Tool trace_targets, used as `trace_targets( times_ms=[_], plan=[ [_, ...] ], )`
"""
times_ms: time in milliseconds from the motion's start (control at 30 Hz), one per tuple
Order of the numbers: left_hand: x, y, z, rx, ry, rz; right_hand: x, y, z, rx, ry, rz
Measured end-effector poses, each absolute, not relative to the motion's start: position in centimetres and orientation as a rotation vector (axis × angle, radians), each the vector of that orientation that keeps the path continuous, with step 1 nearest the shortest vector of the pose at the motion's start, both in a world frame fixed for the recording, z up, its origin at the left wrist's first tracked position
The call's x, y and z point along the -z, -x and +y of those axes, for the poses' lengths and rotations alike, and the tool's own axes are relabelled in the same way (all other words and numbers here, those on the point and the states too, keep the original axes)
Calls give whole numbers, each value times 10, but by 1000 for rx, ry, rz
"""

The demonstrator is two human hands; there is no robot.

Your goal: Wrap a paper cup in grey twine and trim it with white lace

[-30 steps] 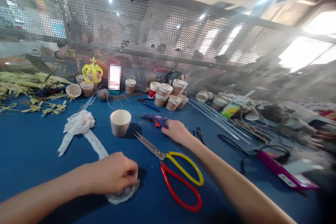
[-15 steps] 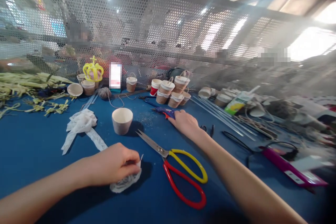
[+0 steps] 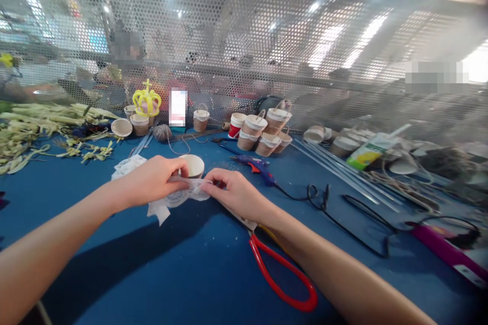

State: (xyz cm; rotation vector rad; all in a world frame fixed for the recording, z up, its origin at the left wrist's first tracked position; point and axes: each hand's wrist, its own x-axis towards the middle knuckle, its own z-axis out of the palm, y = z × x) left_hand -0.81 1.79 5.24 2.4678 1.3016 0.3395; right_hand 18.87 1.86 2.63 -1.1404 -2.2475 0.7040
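Note:
Between my two hands a strip of white lace ribbon (image 3: 179,195) is held up off the table, one end hanging down at the left. My left hand (image 3: 152,179) pinches it on one side, and my right hand (image 3: 232,194) pinches the other side. Just behind the lace stands a plain paper cup (image 3: 194,166), partly hidden by my left fingers. More white lace (image 3: 127,164) lies in a heap beyond my left wrist. Large scissors (image 3: 284,274) with red and yellow handles lie partly under my right forearm. A blue glue gun (image 3: 257,165) rests on the table beyond my right hand.
Wrapped cups with cord handles (image 3: 263,132) are stacked at the back. A yellow crown ornament (image 3: 147,101), a ball of grey yarn (image 3: 162,133) and dried husks (image 3: 49,122) sit toward the left. Clear glue sticks (image 3: 343,175), a black cord and a purple power strip (image 3: 450,251) lie right.
My right hand has let go of the glue gun and come left to take hold of the lace. My left hand has lifted the lace from the table and moved forward, near the cup.

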Motion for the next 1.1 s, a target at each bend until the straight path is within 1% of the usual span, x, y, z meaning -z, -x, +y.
trace_targets(
  times_ms=[67,167,433,567,667,800,1000,1100],
  plan=[
    [-46,10,25,-341,-2489,1351,-21,-187,25,-552,1189,-2269],
    [-35,11,31,-381,-2508,1367,-14,-185,31,-462,1231,-2254],
    [-25,10,38,-419,-2524,1370,-2,-183,42,-406,1282,-2180],
    [-29,10,36,-462,-2462,1319,-4,-185,40,-388,1261,-2158],
    [-37,10,30,-483,-2306,1215,-13,-191,32,-409,1193,-2131],
    [-53,9,17,-433,-2119,1075,-34,-200,15,-525,994,-2198],
    [-81,6,-2,-300,-2044,965,-69,-207,-13,-993,1073,-2273],
    [-94,6,-6,-273,-2041,931,-82,-210,-19,-1131,1014,-2212]
  ],
)
